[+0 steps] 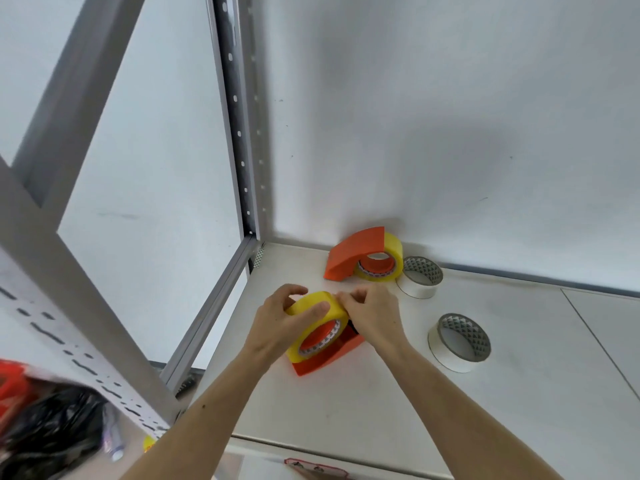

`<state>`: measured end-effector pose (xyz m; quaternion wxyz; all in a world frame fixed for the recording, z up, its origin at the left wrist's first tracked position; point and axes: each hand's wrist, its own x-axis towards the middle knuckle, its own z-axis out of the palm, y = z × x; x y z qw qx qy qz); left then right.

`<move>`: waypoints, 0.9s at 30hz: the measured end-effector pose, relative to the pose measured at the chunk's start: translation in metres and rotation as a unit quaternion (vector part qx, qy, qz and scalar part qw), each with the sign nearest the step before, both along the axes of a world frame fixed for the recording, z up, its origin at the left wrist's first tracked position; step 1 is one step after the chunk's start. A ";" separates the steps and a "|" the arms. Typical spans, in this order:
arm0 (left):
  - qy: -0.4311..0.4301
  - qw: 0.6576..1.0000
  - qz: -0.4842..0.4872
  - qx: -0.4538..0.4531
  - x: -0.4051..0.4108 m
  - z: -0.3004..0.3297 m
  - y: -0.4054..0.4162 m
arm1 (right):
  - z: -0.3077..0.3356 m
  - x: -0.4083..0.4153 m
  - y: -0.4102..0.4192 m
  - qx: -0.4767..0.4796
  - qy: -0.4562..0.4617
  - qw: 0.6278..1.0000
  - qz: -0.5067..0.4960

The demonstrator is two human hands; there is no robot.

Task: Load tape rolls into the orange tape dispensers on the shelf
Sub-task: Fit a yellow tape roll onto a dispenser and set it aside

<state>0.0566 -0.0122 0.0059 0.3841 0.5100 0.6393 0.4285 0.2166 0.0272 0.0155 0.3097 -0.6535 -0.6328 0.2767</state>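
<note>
On the white shelf [381, 403], a yellow tape roll [322, 327] sits in an orange dispenser [332, 356] near the left side. My left hand [280, 323] grips the roll from the left, thumb across its face. My right hand [372, 317] pinches at the top right edge of the same roll, and covers part of the dispenser. A second orange dispenser [353, 252] holding a yellow roll [393, 252] stands at the back by the wall.
Two white tape rolls lie flat on the shelf: one [420, 277] next to the back dispenser, one [460, 342] to the right of my hands. A grey shelf upright [239, 116] rises at the left corner. Dark bags [48, 434] lie below left.
</note>
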 end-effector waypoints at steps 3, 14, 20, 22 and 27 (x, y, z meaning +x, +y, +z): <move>0.046 0.999 0.006 0.013 0.010 0.012 0.004 | -0.002 0.004 0.000 -0.009 0.016 1.000 -0.020; -0.100 0.991 0.087 0.014 0.015 0.000 0.009 | -0.025 0.015 -0.009 0.008 0.017 0.993 -0.120; -0.139 0.984 0.107 0.015 0.017 -0.004 0.009 | -0.034 0.013 -0.019 0.000 -0.001 0.987 -0.158; -0.153 0.982 0.108 0.019 0.016 -0.005 0.009 | -0.034 0.012 -0.021 -0.016 -0.007 0.985 -0.171; -0.177 0.977 0.118 0.026 0.016 -0.004 0.008 | -0.035 0.013 -0.024 -0.030 -0.019 0.984 -0.173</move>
